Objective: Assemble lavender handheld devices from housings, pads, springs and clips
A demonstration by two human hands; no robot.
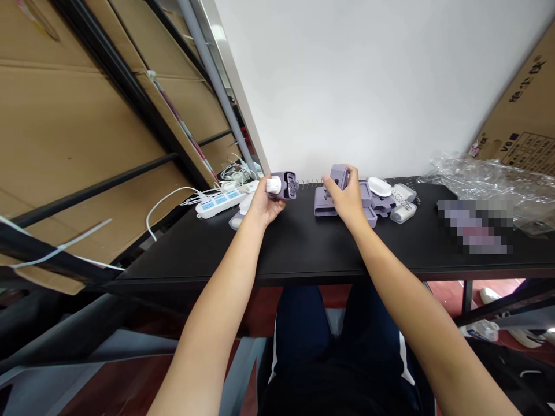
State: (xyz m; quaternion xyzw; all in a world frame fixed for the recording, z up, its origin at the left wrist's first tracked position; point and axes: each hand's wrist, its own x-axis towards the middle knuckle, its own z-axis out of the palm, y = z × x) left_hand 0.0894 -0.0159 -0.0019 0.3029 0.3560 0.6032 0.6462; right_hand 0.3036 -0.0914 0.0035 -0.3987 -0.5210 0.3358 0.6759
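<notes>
My left hand (pixel 259 207) is closed around a purple-grey plastic housing (pixel 289 177) with a white ribbed knob (pixel 273 185) at its near side. A thin coil spring (pixel 309 184) runs from the housing's end towards my right hand (pixel 350 201). That hand is closed on another purple-grey plastic piece (pixel 340 171), held tilted above the table; whether its fingers also pinch the spring is unclear. Just below lies a purple-grey tray-like part (pixel 325 207). Further right are a white oval lid (pixel 378 186), clear-and-white cases (pixel 403 212) and loose springs (pixel 402 200).
A white power strip (pixel 221 202) with tangled cables lies left on the black table (pixel 303 254). Partly hidden white and clear parts (pixel 236 219) sit behind my left wrist. Clear plastic wrap (pixel 498 179) and a blurred item (pixel 474 226) lie right. Cardboard (pixel 65 127) stands left.
</notes>
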